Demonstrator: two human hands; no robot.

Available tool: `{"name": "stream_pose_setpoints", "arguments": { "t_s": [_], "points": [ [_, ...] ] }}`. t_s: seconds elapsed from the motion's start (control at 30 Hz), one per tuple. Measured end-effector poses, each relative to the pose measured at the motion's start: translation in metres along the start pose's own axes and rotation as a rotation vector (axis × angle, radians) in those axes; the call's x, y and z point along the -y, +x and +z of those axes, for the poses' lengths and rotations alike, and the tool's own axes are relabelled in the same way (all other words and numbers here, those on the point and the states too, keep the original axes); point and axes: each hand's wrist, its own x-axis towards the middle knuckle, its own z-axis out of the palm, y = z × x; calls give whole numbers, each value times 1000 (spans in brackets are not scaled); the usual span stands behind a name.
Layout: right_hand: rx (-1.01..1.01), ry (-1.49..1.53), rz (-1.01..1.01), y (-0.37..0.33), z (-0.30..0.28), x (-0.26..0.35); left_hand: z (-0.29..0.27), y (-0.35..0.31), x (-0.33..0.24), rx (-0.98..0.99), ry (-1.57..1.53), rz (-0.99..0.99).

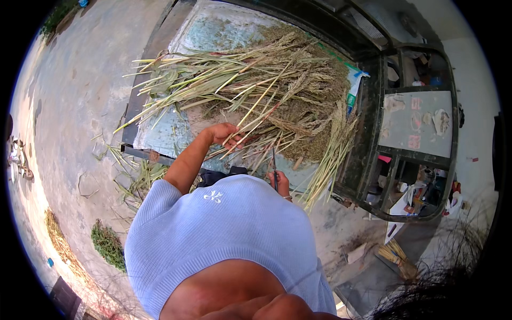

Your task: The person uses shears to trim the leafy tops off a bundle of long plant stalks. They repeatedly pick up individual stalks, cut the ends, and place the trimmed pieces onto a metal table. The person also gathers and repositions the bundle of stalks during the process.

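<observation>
My left hand [226,135] is closed around the lower ends of a few cut grain stalks [255,109], whose seed heads point to the upper right. In my right hand [281,182] is a thin-bladed knife [274,160] with a dark handle, its blade upright beside the loose stalk ends. A large heap of cut stalks with brown seed heads [298,69] lies beyond both hands on a pale blue sheet [213,24] in an open cart bed. Another bundle of seed-headed stalks [330,154] hangs over the near edge, right of the knife.
The dark metal frame [368,133] of the vehicle rises at the right, with a cab window and clutter behind it. Stripped leaves and stalks [141,181] litter the concrete at left. A green plant pile [106,245] lies lower left, and a straw broom [397,256] lower right.
</observation>
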Motion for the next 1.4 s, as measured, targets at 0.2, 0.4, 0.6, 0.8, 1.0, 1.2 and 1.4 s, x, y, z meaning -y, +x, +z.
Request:
{"name": "stream_pose_setpoints", "arguments": {
  "t_s": [0.2, 0.4, 0.6, 0.8, 1.0, 1.2, 1.4],
  "points": [
    [-7, -58, -17, 1, 1, -10, -8, 6, 22, -59, -117, 82],
    [99, 129, -5, 2, 0, 1, -1, 2, 34, -164, -75, 81],
    [500, 111, -63, 17, -3, 17, -6, -10, 62, -243, 10, 2],
    [582, -101, -146, 42, 9, 90, 21, -24, 71, -426, -17, 89],
    [646, -122, -130, 49, 21, 116, 32, -21, 83, -464, -94, 167],
    [524, -113, -268, 47, 24, 107, 51, -15, 86, -438, -402, 303],
    [380, -387, -355, 41, 7, 106, 56, -9, 85, -491, -233, 400]
  ]
}}
